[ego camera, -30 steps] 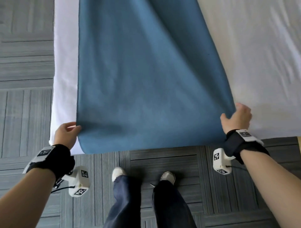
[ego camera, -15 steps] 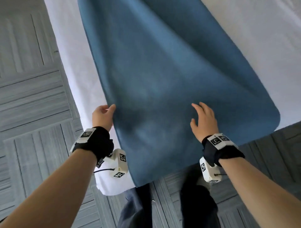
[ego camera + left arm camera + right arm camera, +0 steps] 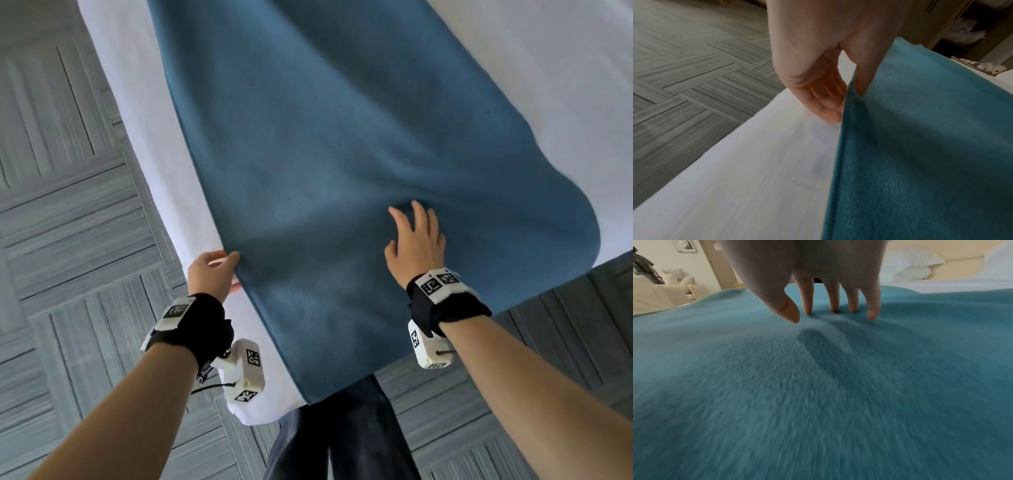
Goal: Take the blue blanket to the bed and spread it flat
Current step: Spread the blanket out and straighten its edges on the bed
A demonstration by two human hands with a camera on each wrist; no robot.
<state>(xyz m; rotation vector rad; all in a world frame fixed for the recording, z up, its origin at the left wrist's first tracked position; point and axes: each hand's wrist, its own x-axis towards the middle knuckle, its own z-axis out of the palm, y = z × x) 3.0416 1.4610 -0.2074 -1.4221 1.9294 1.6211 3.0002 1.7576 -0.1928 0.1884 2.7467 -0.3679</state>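
The blue blanket [image 3: 342, 171] lies over the white bed [image 3: 137, 137], running away from me up its length, with its near end hanging over the foot of the bed in front of my legs [image 3: 342, 438]. My left hand [image 3: 210, 274] grips the blanket's left edge: the thumb sits on top of the cloth and the fingers [image 3: 826, 104] curl under it, lifting that edge a little off the white sheet, as the left wrist view shows. My right hand [image 3: 416, 240] is spread wide and holds nothing; its straight fingers [image 3: 807, 295] press down on the top of the blanket, and their tips dent the cloth so that soft folds run out from them. The blanket is not quite flat there: a low ripple shows around my right hand, and its right corner rounds off near the bed's edge. Both wrists wear black bands with white marker blocks. To the left and below the bed is a grey floor [image 3: 51, 205] of striped tiles. In the right wrist view, white pillows [image 3: 910, 264] lie at the far end of the bed, and a pale sofa [image 3: 659, 292] stands off to the left beyond the blanket.
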